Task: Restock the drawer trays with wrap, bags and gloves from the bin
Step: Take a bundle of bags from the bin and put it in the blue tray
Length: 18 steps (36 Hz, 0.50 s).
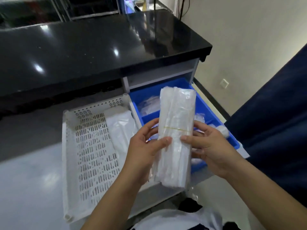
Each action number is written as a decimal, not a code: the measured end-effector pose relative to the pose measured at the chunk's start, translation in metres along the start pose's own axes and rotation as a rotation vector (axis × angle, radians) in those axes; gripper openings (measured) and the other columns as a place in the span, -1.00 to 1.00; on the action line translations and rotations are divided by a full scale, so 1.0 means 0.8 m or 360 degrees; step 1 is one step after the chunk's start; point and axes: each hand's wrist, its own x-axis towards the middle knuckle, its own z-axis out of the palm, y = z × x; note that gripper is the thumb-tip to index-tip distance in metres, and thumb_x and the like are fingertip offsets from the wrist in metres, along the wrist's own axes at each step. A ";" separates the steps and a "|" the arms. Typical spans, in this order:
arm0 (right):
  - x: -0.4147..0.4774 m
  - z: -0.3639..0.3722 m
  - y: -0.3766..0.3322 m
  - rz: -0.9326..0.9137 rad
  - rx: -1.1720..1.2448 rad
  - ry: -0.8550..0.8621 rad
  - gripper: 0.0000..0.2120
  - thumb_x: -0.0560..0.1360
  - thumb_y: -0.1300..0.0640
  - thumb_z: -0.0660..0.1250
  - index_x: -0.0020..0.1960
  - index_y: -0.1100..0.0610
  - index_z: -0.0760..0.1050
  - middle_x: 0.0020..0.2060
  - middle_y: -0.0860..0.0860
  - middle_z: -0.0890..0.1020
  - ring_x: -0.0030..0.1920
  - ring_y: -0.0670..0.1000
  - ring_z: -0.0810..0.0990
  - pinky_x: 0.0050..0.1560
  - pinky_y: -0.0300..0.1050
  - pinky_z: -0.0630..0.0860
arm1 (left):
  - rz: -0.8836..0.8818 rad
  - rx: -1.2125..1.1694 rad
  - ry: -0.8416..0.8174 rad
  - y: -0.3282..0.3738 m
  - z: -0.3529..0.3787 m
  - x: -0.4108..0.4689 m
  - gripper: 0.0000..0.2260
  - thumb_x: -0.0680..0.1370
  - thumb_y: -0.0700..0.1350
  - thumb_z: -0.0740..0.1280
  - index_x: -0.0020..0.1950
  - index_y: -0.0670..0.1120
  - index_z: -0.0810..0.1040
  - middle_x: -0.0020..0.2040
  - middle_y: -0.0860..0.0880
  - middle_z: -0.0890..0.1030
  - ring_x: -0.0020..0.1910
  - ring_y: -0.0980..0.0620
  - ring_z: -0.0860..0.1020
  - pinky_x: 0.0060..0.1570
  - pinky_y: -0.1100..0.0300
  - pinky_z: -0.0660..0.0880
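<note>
A long bundle of clear plastic bags (176, 120), bound by a yellow rubber band, stands nearly upright in front of me. My left hand (146, 151) grips its left side and my right hand (206, 146) grips its right side, thumbs on the front. Behind the bundle the drawer is pulled out with blue trays (214, 113) that hold clear plastic packs; the near trays are mostly hidden by the bundle and my hands. To the left the white perforated bin (89, 155) stands on the floor with one white pack (121, 130) lying in its far right part.
A glossy black countertop (99, 52) overhangs the drawer cabinet. A dark blue panel (274, 122) stands close on the right. A beige wall with a socket (224, 83) is behind it. The pale floor (29, 183) lies left of the bin.
</note>
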 end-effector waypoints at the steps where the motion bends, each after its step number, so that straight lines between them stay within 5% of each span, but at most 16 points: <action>1: 0.010 -0.007 -0.011 -0.0013 -0.0029 -0.0042 -0.45 0.32 0.20 0.51 0.28 0.00 0.50 0.05 0.06 0.72 0.02 0.15 0.71 -0.04 0.15 0.67 | 0.0035 -0.0013 0.0007 0.004 0.007 0.006 -0.54 0.41 -0.28 0.54 0.16 0.19 0.64 0.06 0.13 0.70 0.02 0.00 0.70 -0.10 0.06 0.66; 6: 0.068 -0.049 -0.064 -0.0115 -0.0169 -0.0245 -0.49 0.27 0.24 0.49 0.21 0.06 0.56 0.02 0.08 0.73 0.00 0.12 0.72 -0.14 0.04 0.68 | 0.0190 0.0037 0.0083 0.022 0.029 0.037 -0.66 0.42 -0.08 0.54 0.17 0.15 0.66 0.10 0.04 0.71 0.06 0.02 0.69 -0.11 0.17 0.63; 12: 0.138 -0.091 -0.120 -0.0560 -0.0592 -0.0388 -0.56 0.38 0.44 0.43 0.04 -0.07 0.63 -0.13 -0.07 0.75 -0.13 -0.06 0.72 -0.24 -0.24 0.60 | 0.0048 0.0707 0.0796 -0.009 0.009 0.055 -0.61 0.49 -0.01 0.49 0.29 0.22 0.55 0.18 0.20 0.60 0.16 0.10 0.60 0.07 0.08 0.59; 15: 0.163 -0.100 -0.138 -0.0789 -0.1039 -0.0440 -0.56 0.39 0.34 0.47 0.07 -0.17 0.62 -0.09 -0.15 0.73 -0.02 -0.07 0.69 0.00 -0.05 0.61 | -0.0151 0.0833 0.0880 -0.034 0.005 0.042 -0.52 0.48 -0.02 0.49 0.37 0.20 0.48 0.20 0.20 0.55 0.15 0.09 0.59 0.14 -0.08 0.58; 18: 0.184 -0.096 -0.142 -0.0988 -0.1489 -0.0498 -0.58 0.39 0.23 0.44 0.16 -0.15 0.60 -0.03 -0.15 0.70 0.01 -0.04 0.65 0.09 0.12 0.59 | -0.0272 0.0967 0.0921 -0.052 0.006 0.031 -0.45 0.47 -0.06 0.49 0.42 0.22 0.43 0.20 0.20 0.54 0.09 0.16 0.57 0.12 -0.05 0.59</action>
